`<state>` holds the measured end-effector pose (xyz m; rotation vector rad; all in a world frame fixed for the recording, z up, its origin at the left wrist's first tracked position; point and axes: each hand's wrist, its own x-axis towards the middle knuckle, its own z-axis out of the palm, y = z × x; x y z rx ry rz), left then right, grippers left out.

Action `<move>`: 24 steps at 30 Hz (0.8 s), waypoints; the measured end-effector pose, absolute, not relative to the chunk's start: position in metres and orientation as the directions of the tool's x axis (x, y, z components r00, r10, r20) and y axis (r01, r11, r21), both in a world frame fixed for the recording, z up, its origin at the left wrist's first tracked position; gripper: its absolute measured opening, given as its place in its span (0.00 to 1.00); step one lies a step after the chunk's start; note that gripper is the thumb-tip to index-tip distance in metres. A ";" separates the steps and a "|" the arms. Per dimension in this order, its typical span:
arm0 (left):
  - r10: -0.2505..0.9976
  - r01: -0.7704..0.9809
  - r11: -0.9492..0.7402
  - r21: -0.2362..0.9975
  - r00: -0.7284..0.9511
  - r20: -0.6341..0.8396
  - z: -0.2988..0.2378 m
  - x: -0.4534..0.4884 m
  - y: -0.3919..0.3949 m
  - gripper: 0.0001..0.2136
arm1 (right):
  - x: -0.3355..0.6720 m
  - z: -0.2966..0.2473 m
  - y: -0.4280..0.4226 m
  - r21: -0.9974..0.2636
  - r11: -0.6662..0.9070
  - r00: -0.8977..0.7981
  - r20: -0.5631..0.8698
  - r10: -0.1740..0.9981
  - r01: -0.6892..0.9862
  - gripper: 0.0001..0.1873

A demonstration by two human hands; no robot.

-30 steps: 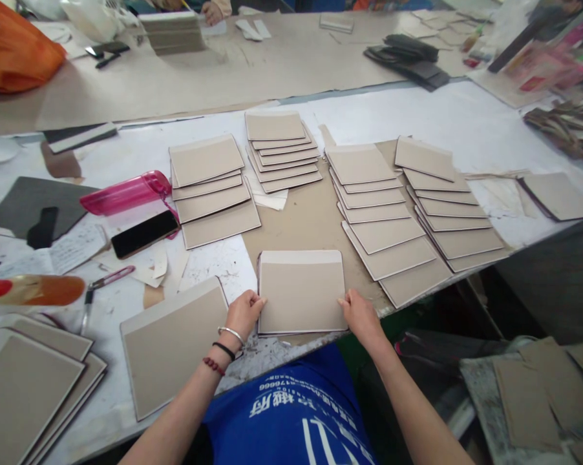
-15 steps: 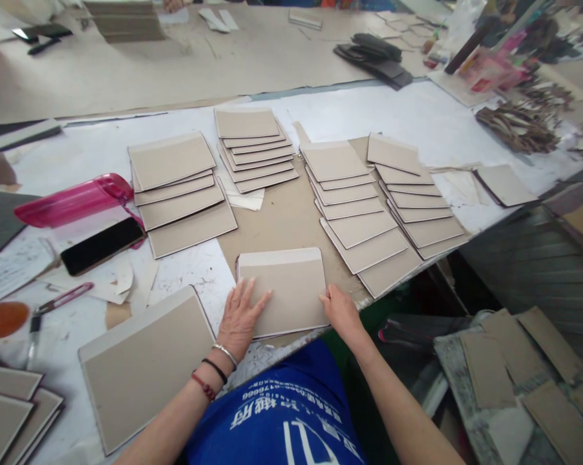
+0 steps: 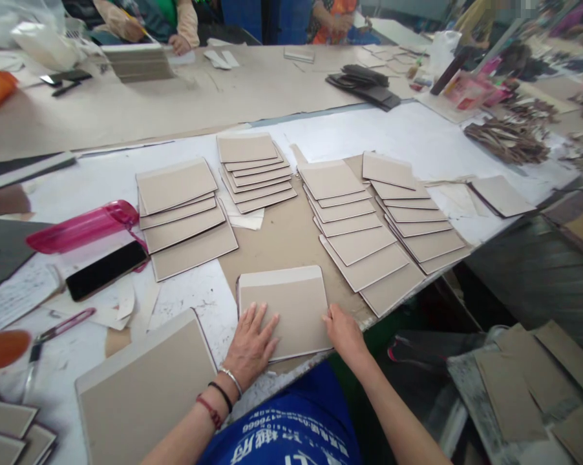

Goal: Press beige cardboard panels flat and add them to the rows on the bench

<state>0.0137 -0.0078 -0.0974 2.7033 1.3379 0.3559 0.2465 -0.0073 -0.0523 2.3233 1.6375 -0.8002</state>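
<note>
A beige rectangular panel (image 3: 291, 290) with a paler strip along its far edge lies in front of me, apparently on top of others. My left hand (image 3: 253, 336) rests flat on its lower left part, fingers spread. At the panel's right edge, my right hand (image 3: 344, 332) is closed, thumb and fingers pinching the side. Fanned stacks of similar dark-edged panels lie beyond: one on the left (image 3: 178, 187), one at centre back (image 3: 247, 148) and two on the right (image 3: 333, 181). A larger beige panel (image 3: 150, 387) lies left of my left arm.
A black phone (image 3: 107, 270), a pink plastic case (image 3: 85, 226) and a pink-handled tool (image 3: 68, 325) are on the left. Dark folded pieces (image 3: 364, 84) lie on the far table. Two people sit behind it. A board with brown pieces (image 3: 509, 387) stands low on the right.
The view has tilted up, showing more of the far table and the people there. My left hand has slid slightly right on the panel; my right hand still holds its edge.
</note>
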 end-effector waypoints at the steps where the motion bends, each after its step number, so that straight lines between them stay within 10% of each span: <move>1: 0.802 0.778 -0.597 0.197 0.573 0.167 -0.096 0.016 -0.009 0.21 | 0.247 -0.053 -0.007 -0.144 -0.366 0.242 -0.526 0.815 0.919 0.05; 12: 0.826 0.818 -0.557 0.143 0.526 0.205 -0.100 0.023 -0.012 0.26 | 0.244 -0.037 -0.002 0.016 -0.228 0.207 -0.482 0.852 0.974 0.07; 24: 0.810 0.814 -0.566 0.127 0.520 0.272 -0.103 0.026 -0.010 0.25 | 0.215 -0.094 0.020 -0.201 0.254 -0.239 0.099 0.966 0.946 0.34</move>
